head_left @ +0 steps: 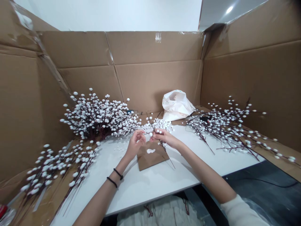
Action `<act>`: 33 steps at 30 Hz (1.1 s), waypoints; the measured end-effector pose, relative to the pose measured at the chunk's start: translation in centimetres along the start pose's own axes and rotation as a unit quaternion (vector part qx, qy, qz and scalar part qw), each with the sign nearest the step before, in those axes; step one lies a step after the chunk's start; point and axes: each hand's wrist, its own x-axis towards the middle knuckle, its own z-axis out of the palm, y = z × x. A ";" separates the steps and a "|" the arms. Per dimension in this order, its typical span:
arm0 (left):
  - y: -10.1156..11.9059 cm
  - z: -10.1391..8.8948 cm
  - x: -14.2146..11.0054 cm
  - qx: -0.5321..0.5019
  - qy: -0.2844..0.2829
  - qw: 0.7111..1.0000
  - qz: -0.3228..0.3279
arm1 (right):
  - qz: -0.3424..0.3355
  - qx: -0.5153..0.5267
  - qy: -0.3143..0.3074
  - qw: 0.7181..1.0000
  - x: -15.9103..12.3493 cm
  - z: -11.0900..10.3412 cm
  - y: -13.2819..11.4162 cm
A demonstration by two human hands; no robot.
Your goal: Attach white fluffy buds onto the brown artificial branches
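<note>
My right hand [164, 137] pinches a thin dark berry branch [169, 159] with white berries. The stem slants down to the right below my fingers. Facing it from the left, my left hand [137, 139] has its fingers curled in towards the thumb; whatever may be between the fingertips is too small to make out. One larger white berry [150, 134] shows between the two hands. Under them lies a brown cardboard square [152, 160] with a white glue-like blob [150, 151] on it. Loose white berries [168, 125] are heaped just behind my hands.
A big bunch of white-berry branches [98, 116] stands at the back left, with more branches [58, 163] at the near left. Others [225, 125] spread over the right side. A white plastic bag [177, 106] sits behind the white tabletop [131, 188]. Cardboard walls [157, 75] enclose the back and sides.
</note>
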 end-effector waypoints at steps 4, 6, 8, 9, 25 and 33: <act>-1.7 -1.2 1.3 0.150 0.041 0.988 -0.006 | -0.015 0.048 0.145 0.988 0.2 -1.7 -1.2; -2.9 -1.1 1.9 0.270 -0.014 0.962 -0.028 | -0.020 0.063 0.201 0.977 0.3 -2.5 -1.6; -3.9 -0.4 2.5 0.369 -0.076 0.926 -0.022 | -0.029 0.077 0.245 0.966 0.3 -3.2 -1.8; -4.2 0.1 2.8 0.407 -0.102 0.908 -0.016 | -0.031 0.086 0.262 0.961 0.4 -3.5 -1.7; -0.7 2.0 2.2 0.178 0.003 0.984 -0.027 | -0.011 0.013 0.156 0.988 0.3 -1.0 -1.7; 1.9 1.9 0.0 0.124 0.009 0.992 -0.031 | 0.036 -0.067 0.059 0.995 -0.3 0.5 -1.5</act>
